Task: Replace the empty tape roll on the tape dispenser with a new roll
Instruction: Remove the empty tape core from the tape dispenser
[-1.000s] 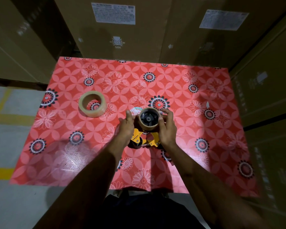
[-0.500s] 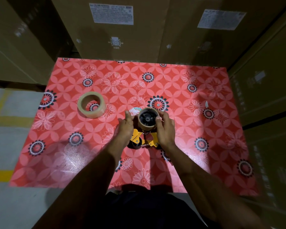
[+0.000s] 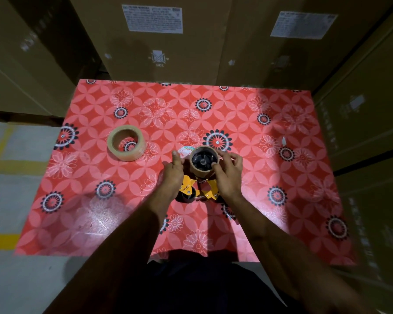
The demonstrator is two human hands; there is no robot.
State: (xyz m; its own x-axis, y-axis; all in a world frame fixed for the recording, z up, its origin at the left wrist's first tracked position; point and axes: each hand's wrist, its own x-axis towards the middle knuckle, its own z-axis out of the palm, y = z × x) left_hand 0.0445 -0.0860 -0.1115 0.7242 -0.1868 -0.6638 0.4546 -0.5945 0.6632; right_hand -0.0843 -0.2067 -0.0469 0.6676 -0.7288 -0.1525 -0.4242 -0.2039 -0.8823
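The bench [image 3: 281, 177] wears a glossy red cover printed with white and black flowers, and tall cardboard boxes [image 3: 163, 37] with white labels close it in behind and on both sides. Grey floor [image 3: 14, 200] with yellow lines lies to the left. The left hand [image 3: 174, 172] rests against the yellow tape dispenser [image 3: 197, 191], while the right hand [image 3: 228, 172] pinches the empty roll [image 3: 203, 162] on its hub. The new roll [image 3: 126, 142] lies flat beyond and left of the left hand.
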